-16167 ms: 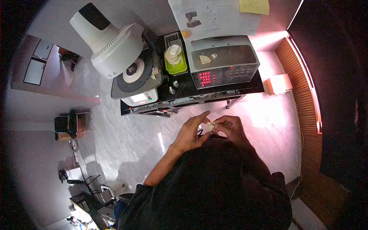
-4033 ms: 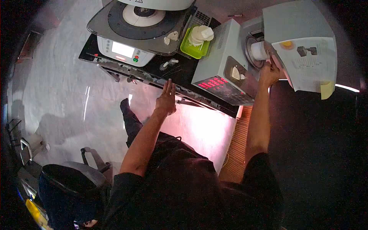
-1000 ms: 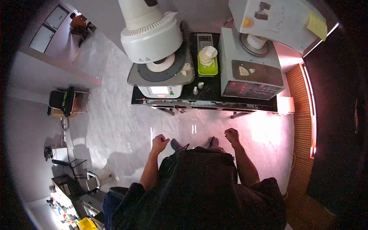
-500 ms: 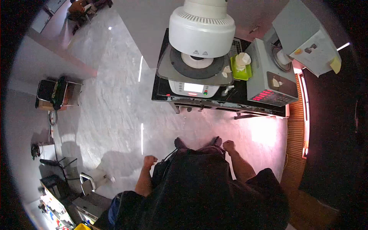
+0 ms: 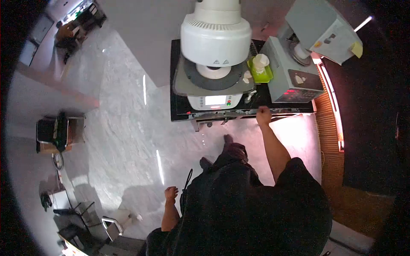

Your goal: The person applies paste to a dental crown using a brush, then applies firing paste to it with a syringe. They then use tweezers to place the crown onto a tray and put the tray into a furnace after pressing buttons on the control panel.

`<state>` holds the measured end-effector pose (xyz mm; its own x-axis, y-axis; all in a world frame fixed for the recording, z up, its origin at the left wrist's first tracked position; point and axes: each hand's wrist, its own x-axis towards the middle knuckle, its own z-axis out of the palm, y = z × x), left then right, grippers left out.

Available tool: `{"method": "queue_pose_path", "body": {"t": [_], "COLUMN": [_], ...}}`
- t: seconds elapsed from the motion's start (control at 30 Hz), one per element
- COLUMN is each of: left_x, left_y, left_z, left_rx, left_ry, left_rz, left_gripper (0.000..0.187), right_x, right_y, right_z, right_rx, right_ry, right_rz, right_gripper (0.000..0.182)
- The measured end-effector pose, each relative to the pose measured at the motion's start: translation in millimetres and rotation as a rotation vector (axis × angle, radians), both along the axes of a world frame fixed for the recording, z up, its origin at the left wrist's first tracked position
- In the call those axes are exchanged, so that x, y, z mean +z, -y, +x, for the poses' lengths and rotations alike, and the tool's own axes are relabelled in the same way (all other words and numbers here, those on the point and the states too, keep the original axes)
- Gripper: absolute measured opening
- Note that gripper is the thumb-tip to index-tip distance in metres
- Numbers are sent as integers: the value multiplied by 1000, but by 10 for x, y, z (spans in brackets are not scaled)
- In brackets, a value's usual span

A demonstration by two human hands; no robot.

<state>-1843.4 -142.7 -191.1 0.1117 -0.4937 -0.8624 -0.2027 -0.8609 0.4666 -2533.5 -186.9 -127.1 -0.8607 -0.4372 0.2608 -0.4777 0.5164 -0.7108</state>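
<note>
My right hand point(image 5: 263, 115) reaches forward to the front edge of the black bench point(image 5: 179, 113), just below the grey box machine point(image 5: 294, 81) with the red display. Its fingers look curled and I see nothing in them. My left hand point(image 5: 171, 193) hangs low beside my dark apron, loosely curled and holding nothing. On the bench stand a white domed furnace point(image 5: 215, 38) raised above its round grey platform point(image 5: 213, 79), and a green tray point(image 5: 261, 72) stacked with pale round pieces.
The box machine's lid point(image 5: 322, 27) stands raised with a printed sheet and a yellow note. A marble floor point(image 5: 119, 128) spreads to the left. A dark cart point(image 5: 55, 134) sits at far left. A ribbed wooden strip point(image 5: 326, 111) runs along the right.
My right hand has risen from beside my waist to the bench's front edge. My left hand has dropped lower and back. The view has turned slightly, and one foot has stepped forward.
</note>
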Motion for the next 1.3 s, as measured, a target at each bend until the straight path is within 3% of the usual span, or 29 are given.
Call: {"method": "queue_pose_path", "body": {"t": [0.03, 0.1, 0.13, 0.23, 0.27, 0.37, 0.47, 0.5, 0.63, 0.8, 0.87, 0.97, 1.0, 1.07, 1.17, 1.3], "left_x": [-150, 110, 241, 481, 480, 419, 369, 360, 320, 513, 421, 411, 427, 85, -129, -180], "left_y": [-4, 102, 114, 161, 202, 336, 451, 499, 712, 914, 988, 1028, 1050, 1064, 1143, 1180], "left_z": [76, -117, -183, -385, -428, -588, -758, -818, -1127, -1608, -1703, -1864, -1897, -1718, -1642, -1739], "left_rx": [-182, -194, -179, -131, -137, -184, -230, -250, -329, -346, -553, -311, -375, -510, -677, -689], "left_ry": [12, 44, 23, -9, -9, 2, 9, 7, -2, -25, 90, 36, 22, -6, -11, 1], "left_rz": [-48, 11, -19, -79, -88, -97, -112, -119, -152, -143, -166, -126, -175, -247, -267, -242], "left_gripper": [24, 26, 27, 30, 30, 30, 30, 30, 29, 29, 30, 29, 29, 29, 29, 30], "right_x": [-159, 268, 204, -146, -171, -185, -132, -87, 0, 190, 173, 41, -3, 202, 942, 1908], "right_y": [87, 257, 332, 463, 492, 486, 477, 429, 445, 320, 264, 177, 136, 51, -150, -486], "right_z": [-189, -96, -165, -327, -329, -277, -281, -265, -313, -313, -350, -386, -372, -325, -253, -387], "right_rx": [24, 32, 43, 8, -17, -45, -30, -9, 7, 2, 53, 168, 222, 323, 344, 377], "right_ry": [78, -58, 112, 156, 96, 139, 89, 48, 107, 124, 143, 92, 135, 212, 907, 1023], "right_rz": [-84, 195, 106, 207, 303, 182, 290, 183, 359, 274, 210, 15, -40, -150, -266, -201], "right_gripper": [9, 9, 10, 19, 22, 27, 28, 25, 23, 24, 24, 21, 19, 14, 11, 21]}}
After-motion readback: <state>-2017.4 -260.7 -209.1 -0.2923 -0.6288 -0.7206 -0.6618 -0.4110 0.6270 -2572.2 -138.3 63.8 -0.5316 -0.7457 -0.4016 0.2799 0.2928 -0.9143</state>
